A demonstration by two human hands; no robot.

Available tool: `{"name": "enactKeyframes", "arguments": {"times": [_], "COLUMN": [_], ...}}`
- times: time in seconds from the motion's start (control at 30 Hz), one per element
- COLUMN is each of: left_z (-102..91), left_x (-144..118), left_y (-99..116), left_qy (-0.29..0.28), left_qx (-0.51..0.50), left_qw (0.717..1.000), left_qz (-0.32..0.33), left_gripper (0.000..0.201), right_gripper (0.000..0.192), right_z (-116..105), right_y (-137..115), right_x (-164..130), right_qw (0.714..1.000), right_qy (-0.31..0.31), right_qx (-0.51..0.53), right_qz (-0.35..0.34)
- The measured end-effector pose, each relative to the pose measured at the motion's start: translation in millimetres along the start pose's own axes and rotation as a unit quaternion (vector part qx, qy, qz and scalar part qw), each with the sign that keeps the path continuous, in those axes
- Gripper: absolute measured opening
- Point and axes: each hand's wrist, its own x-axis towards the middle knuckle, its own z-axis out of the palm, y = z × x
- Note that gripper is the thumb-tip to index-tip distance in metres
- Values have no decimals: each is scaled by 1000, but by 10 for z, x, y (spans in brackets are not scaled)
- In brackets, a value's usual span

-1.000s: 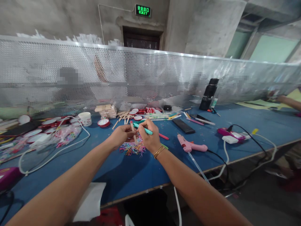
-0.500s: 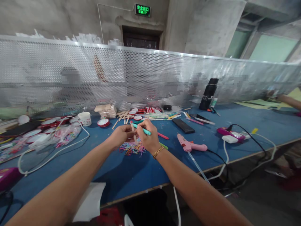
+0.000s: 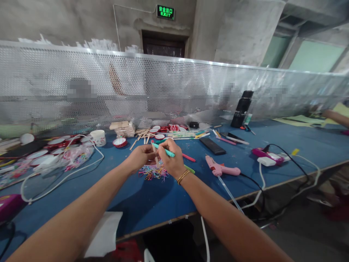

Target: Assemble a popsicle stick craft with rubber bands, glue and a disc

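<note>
My left hand (image 3: 140, 157) pinches a thin wooden craft stick (image 3: 155, 154), held nearly upright above the blue table (image 3: 152, 196). My right hand (image 3: 172, 160), with a gold bracelet at the wrist, grips a teal marker (image 3: 163, 149) whose tip touches the upper part of the stick. Under both hands lies a heap of coloured rubber bands (image 3: 154, 172). A red pen (image 3: 189, 157) lies just right of my right hand.
A pink glue gun (image 3: 221, 168) with its cable lies to the right. Behind it are a black remote (image 3: 212, 146), a black bottle (image 3: 241, 109) and a pink device (image 3: 268, 156). Loose sticks, red lids (image 3: 120, 142) and a white cup (image 3: 98, 137) sit by the perforated metal screen (image 3: 174, 91). Another person's arm (image 3: 336, 117) rests far right.
The marker tip has shifted slightly along the stick; both hands stay in the same place.
</note>
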Motion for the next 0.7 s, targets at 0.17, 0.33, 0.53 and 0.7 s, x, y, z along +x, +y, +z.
{"name": "enactKeyframes", "arguments": {"times": [0.17, 0.33, 0.53, 0.7], "left_z": [0, 0, -3, -8], "left_x": [4, -5, -1, 3], "left_y": [15, 23, -2, 3], "left_qy": [9, 9, 0, 8], "left_qx": [2, 1, -4, 0], "left_qw": [1000, 1000, 1000, 1000], "left_qz": [-4, 1, -1, 3], "left_gripper": [37, 37, 35, 37], "right_gripper": [11, 11, 10, 11], "right_z": [-12, -10, -5, -8], "right_y": [18, 3, -29, 6], "right_x": [7, 0, -2, 6], "right_qw": [1000, 1000, 1000, 1000], "right_qy": [19, 10, 5, 21], "right_qx": [-14, 3, -1, -13], "right_qz": [-2, 1, -7, -4]}}
